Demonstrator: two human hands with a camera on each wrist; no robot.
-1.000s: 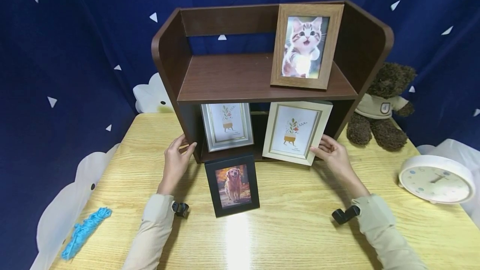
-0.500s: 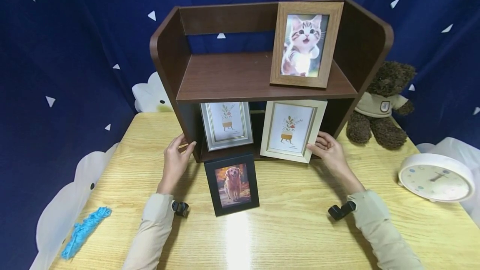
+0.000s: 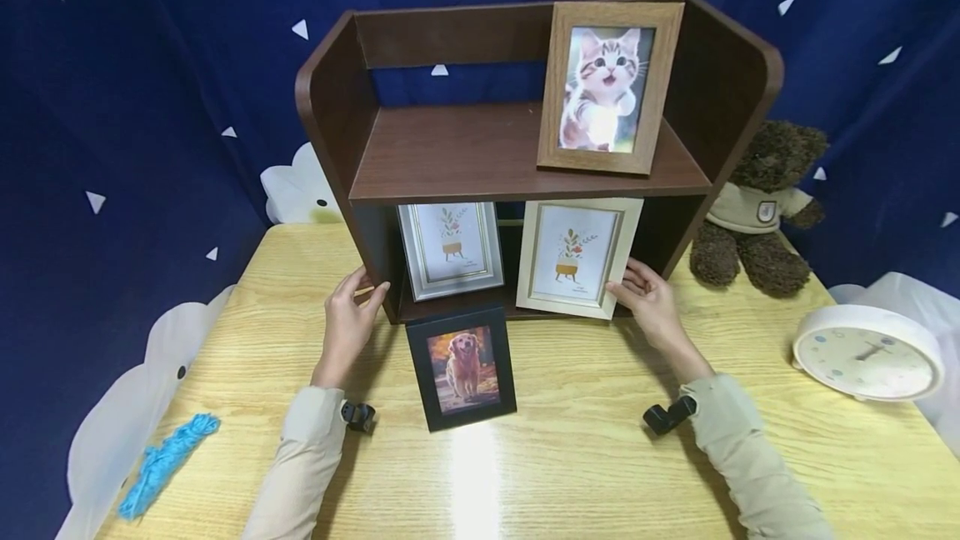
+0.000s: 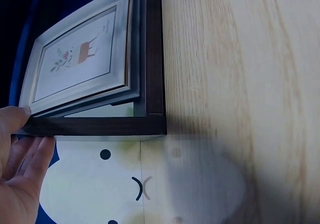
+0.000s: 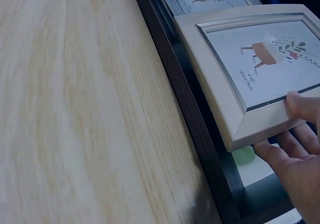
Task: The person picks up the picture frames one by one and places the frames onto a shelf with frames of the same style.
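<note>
Head: a cream rectangular frame (image 3: 577, 258) tilts at the lower compartment (image 3: 512, 261) of a wood-grained shelf (image 3: 450, 152), beside a silver frame (image 3: 452, 250). Left wrist: fingers of the left hand (image 4: 20, 176) pinch the flat side panel (image 4: 100, 127). Right wrist: the right hand's fingers (image 5: 270, 154) clamp the cream frame's bevelled edge.

The left hand (image 3: 347, 323) grips, its left thumb (image 4: 19, 116) on one side and its left fingers (image 4: 35, 159) bunched together opposite. Well apart from it, the right hand (image 3: 651, 307) pinches, right thumb (image 5: 302, 106) pressing from the front, right fingers (image 5: 275, 156) behind. Behind each hand the wrist is bare; farther back, the left sleeve (image 3: 300, 457) and right sleeve (image 3: 738, 448) cover forearms slanting inward toward the hands.
</note>
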